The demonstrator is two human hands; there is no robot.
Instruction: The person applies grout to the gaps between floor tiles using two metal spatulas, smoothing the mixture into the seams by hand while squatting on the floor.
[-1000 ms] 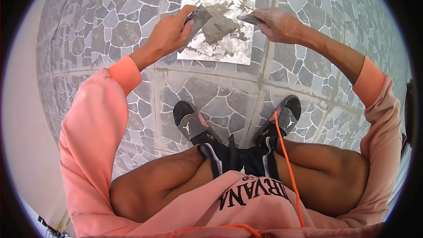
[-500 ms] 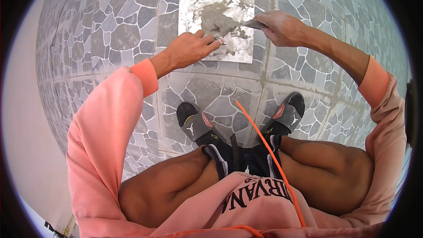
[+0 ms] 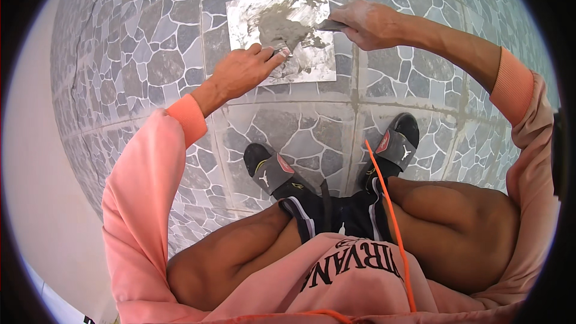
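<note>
A square white board (image 3: 321,69) smeared with wet grey mortar lies on the floor in front of me. The mortar heap (image 3: 282,30) sits around its middle. At the board's right edge, my right hand (image 3: 375,24) grips a dark flat-bladed scraper (image 3: 330,25), its blade reaching over the board beside the mortar. My left hand (image 3: 243,72) comes over the lower left edge, fingers curled together near the mortar. Something small and dark shows under those fingers; its kind is too hidden to tell.
The floor (image 3: 300,144) is patterned with grey stone shapes and pale lines, crossed by straight joints. My feet in dark slides (image 3: 396,144) rest a little nearer than the board. An orange drawstring (image 3: 390,216) hangs in front of me. A pale wall (image 3: 54,162) rises at the left.
The whole view has shifted and turned slightly, so board and hands appear farther left. Relative to the board, both hands look nearly the same, with the scraper still at its right edge.
</note>
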